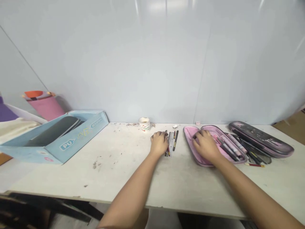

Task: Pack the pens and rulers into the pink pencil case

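My left hand (159, 143) rests on the table with its fingers curled downward, beside a ruler (171, 144) and a red-and-black pencil (169, 150). What its fingertips close on is hidden. Just right of the ruler lies a black pen (175, 141), with another short pencil (174, 135) next to it. My right hand (205, 144) is bent over an open pink pencil case (190, 132), its fingers closed near the middle fold. Pink and black pens (230, 146) fill the right half of that case; the left half shows a pink lining.
A dark pencil case (264, 138) with several black pens lies at the right, and a red pencil (254, 165) in front. Erasers (175, 127) and a paper cup (144, 124) stand toward the wall. A blue box (76, 136) occupies the left, before a pink container (46, 106).
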Tool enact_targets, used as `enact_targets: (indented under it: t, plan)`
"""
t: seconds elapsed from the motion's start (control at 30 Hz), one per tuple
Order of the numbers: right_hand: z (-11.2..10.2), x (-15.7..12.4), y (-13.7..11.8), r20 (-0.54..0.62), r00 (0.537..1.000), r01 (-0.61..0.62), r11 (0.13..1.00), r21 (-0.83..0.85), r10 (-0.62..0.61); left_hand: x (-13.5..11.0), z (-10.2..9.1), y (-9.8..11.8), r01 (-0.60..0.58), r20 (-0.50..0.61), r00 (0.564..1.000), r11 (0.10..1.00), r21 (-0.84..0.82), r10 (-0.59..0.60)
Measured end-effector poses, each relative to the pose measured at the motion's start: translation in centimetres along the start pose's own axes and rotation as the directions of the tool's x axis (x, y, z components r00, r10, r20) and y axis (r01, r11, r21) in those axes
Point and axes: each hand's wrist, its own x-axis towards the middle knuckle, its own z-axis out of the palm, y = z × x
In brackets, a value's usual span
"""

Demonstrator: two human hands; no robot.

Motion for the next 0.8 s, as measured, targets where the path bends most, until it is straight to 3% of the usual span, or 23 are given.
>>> enact_targets:
  t: [0.17, 0.3, 0.4, 0.47, 0.53, 0.6, 0.67, 0.8]
  plan:
    - [2.4, 1.8, -7.4, 0.095, 0.987, 0.127, 0.99, 0.065, -0.132, -0.2, 0.5, -1.3, 0.041, -0.04, 0.998, 0.998, -0.045, -0.043]
    - [3.5, 1.2, -10.1, 0.198, 0.963, 0.184, 0.983, 0.016, -0.183, -0.1, 0.6, -1.4, 0.096, -0.032, 0.995, 0.993, -0.062, -0.098]
    - [3.3, 1.2, -9.8, 0.175, 0.973, 0.155, 0.988, -0.02, -0.149, -0.1, 0.4, -1.1, 0.105, -0.063, 0.992, 0.986, -0.129, -0.114]
    - [2.8, 1.4, -9.1, 0.1, 0.988, 0.115, 0.993, -0.008, -0.114, -0.1, 0.2, -0.7, 0.085, -0.075, 0.991, 0.955, -0.286, -0.11]
    - [2.1, 1.5, -8.1, 0.023, 0.995, 0.094, 0.995, 0.032, -0.095, -0.1, -0.1, -0.1, 0.031, -0.029, 0.998, 0.846, -0.532, -0.056]
    - [1.5, 1.4, -7.2, -0.026, 0.995, 0.097, 0.994, 0.06, -0.095, -0.1, -0.4, 0.6, -0.01, 0.039, 0.998, 0.671, -0.742, 0.058]
    - [1.0, 1.1, -6.5, -0.056, 0.994, 0.102, 0.992, 0.069, -0.098, -0.4, -0.6, 1.1, -0.011, 0.079, 0.987, 0.547, -0.837, 0.141]
    - [0.3, 0.0, -5.3, -0.115, 0.983, 0.154, 0.982, 0.111, -0.141, -1.1, -0.3, 1.9, -0.016, 0.085, 0.981, 0.505, -0.863, 0.176]
